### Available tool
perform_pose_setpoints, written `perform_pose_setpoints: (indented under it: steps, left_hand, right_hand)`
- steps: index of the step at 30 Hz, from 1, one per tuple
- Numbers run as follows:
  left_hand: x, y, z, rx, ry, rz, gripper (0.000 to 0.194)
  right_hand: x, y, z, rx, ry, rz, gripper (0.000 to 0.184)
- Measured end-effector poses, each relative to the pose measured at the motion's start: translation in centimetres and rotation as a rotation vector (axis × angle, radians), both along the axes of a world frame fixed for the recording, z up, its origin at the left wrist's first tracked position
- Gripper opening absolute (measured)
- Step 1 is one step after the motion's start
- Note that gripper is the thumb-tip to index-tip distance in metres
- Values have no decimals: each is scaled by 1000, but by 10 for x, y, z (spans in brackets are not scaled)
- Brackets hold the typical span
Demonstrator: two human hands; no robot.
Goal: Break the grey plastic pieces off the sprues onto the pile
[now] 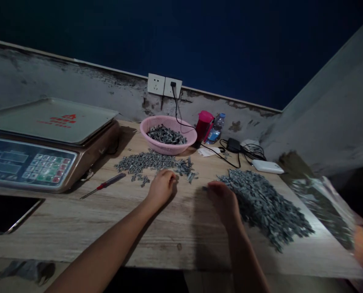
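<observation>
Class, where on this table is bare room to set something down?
Bare table lies between the screwdriver, dark flat device and left forearm, and between left hand and right hand. It is crowded at the pink basket and large grey pile.

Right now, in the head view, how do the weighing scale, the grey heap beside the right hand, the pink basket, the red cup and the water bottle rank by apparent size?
1. Weighing scale, though the left edge cuts it off
2. Grey heap
3. Pink basket
4. Red cup and water bottle: too alike to rank
</observation>
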State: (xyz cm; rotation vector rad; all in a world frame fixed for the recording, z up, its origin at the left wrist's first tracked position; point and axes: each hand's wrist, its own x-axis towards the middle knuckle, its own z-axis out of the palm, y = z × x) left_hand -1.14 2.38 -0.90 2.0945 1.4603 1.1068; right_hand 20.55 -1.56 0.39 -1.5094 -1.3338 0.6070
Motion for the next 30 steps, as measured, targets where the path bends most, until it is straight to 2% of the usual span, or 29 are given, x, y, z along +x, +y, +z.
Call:
perform_pose_setpoints:
  steps: [3, 5, 7, 10, 11, 15, 19, 22, 26, 28, 30]
  left_hand:
    - [-12, 10, -6, 10, 165, 136, 16]
    - [-18, 14, -8, 13, 277, 226, 17]
    - [-22, 16, -10, 4, 358, 291, 19]
    - [-24, 18, -11, -23, 408, 310, 21]
    - [-24, 18, -12, -29, 413, 301, 21]
    - [-24, 19, -13, -41, 432, 266, 26]
    - [-20, 19, -12, -5, 425, 240, 26]
    - [-15, 17, -11, 46, 416, 172, 24]
    - [-10, 15, -14, 20, 443, 142, 19]
    - [-10, 17, -15, 1, 439, 137, 16]
    - [-10, 18, -17, -7, 423, 132, 13]
  right_hand:
    - [39, -13, 13, 64, -460, -264, 20]
    - [49, -14, 20, 152, -686, -371, 20]
    - [40, -7, 21, 215, -779, -285, 18]
    - [3, 16, 10, 157, -813, 128, 15]
    - [-11, 25, 4, 118, -834, 212, 14]
    - [-43, 49, -16, 54, -893, 238, 9]
    - [-42, 54, -23, 45, -886, 213, 14]
    - [-38, 51, -16, 87, -767, 114, 11]
    - [-39, 41, 4, 101, -160, -82, 8]
    - [-42, 34, 11, 67, 106, -52, 10]
    - [-46, 28, 12, 57, 284, 21, 9]
